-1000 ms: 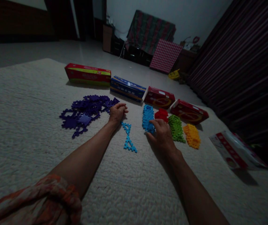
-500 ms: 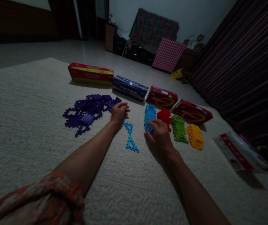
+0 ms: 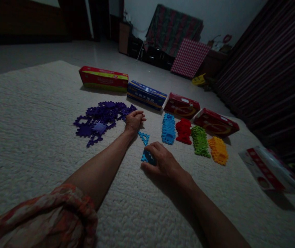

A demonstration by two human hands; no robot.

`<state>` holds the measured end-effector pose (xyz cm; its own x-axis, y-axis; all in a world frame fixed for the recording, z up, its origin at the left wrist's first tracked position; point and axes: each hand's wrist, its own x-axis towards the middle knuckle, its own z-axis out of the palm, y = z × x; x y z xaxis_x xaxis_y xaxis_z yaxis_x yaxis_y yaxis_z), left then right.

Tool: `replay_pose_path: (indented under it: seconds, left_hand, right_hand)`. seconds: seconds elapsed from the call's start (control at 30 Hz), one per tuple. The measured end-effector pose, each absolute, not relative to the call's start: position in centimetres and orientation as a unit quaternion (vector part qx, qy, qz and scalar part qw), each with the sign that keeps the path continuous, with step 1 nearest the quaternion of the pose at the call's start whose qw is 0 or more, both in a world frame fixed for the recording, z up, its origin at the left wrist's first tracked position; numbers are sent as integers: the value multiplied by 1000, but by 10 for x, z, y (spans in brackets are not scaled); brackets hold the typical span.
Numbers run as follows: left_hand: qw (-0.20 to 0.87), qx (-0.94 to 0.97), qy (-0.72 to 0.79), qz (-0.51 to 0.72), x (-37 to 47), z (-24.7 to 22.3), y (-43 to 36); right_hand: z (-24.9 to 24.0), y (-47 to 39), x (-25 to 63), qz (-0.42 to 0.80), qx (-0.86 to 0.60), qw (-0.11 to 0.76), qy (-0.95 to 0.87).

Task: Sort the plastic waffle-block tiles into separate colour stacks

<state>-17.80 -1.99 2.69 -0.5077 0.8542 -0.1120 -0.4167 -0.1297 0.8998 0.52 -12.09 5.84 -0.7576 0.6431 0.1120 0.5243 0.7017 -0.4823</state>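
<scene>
Two light blue toothed triangles lie in a line between my hands; the upper triangle (image 3: 144, 137) is close to my left wrist. My left hand (image 3: 134, 121) rests at the right edge of a pile of purple toothed pieces (image 3: 103, 117), its fingers loosely bent and slightly apart, with nothing seen in them. Over the lower triangle, my right hand (image 3: 161, 159) has thumb and forefinger around a blue toothed piece (image 3: 150, 158), dark in the hand's shadow. The hand partly hides the lower triangle. A stack of light blue pieces (image 3: 168, 129) lies beyond my right hand.
Right of the blue stack lie red pieces (image 3: 183, 131), green pieces (image 3: 200, 142) and yellow pieces (image 3: 218, 151). Behind stand a red-and-yellow box (image 3: 103, 79), a blue box (image 3: 147, 95) and two red boxes. A clear package (image 3: 271, 168) sits far right on the cream mat (image 3: 126, 210).
My right hand has moved left and nearer, from the blue stack to the lower triangle, with a blue piece between its fingers. My left hand stays beside the purple pile. The view has shifted slightly.
</scene>
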Motion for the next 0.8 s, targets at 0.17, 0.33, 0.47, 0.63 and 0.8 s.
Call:
replay_pose_path:
  seconds: [0.17,0.33,0.47,0.63,0.8]
  left_hand:
    - [444,222,492,715,-177,28,-19]
    - [442,225,490,716,-177,25,-19]
    - [449,227,494,709,-178,23,-18]
    - [442,232,503,705,-178,23,-17]
    - [439,237,499,708,-179,21,-17]
  right_hand:
    - [59,-136,-5,187,-374,128,-900]
    - [61,-137,1,140,-466,134,-863]
    - [69,-120,14,106,-547,74,-827]
    - [83,-99,38,109,-495,40,-861]
    - [90,-99,52,185,-326,31,-926]
